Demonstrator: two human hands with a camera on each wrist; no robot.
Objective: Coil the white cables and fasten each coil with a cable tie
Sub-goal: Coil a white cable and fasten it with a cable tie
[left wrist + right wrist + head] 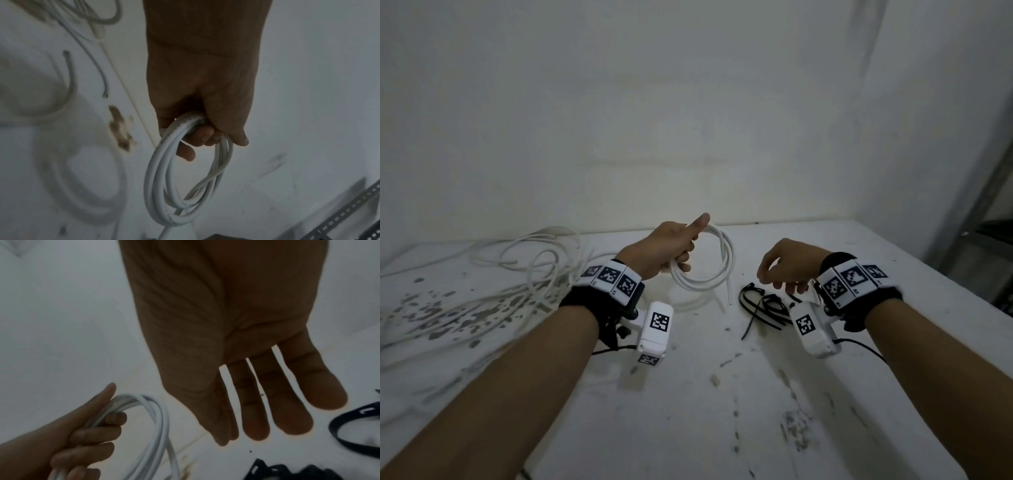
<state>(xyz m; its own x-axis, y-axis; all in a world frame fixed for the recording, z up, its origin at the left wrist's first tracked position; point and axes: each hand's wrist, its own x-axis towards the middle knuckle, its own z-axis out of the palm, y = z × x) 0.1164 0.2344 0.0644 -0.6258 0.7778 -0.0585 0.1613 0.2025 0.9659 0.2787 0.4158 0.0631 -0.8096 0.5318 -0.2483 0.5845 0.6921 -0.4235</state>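
My left hand (671, 250) grips a coiled white cable (717, 270) above the table, its fingers curled round the bundle and the thumb pointing up. The coil (185, 186) hangs below the fist in the left wrist view, one loose end trailing down. My right hand (786, 267) hovers empty above a heap of black cable ties (763, 306), fingers straight and slightly spread (267, 402). The ties (349, 431) lie just beyond its fingertips. The left hand (82, 434) with the coil (156, 426) also shows in the right wrist view.
A tangle of loose white cables (517, 274) sprawls over the left of the white, paint-chipped table (722, 411). A white wall (688, 102) stands close behind. A perforated metal rail (349, 211) runs at the right.
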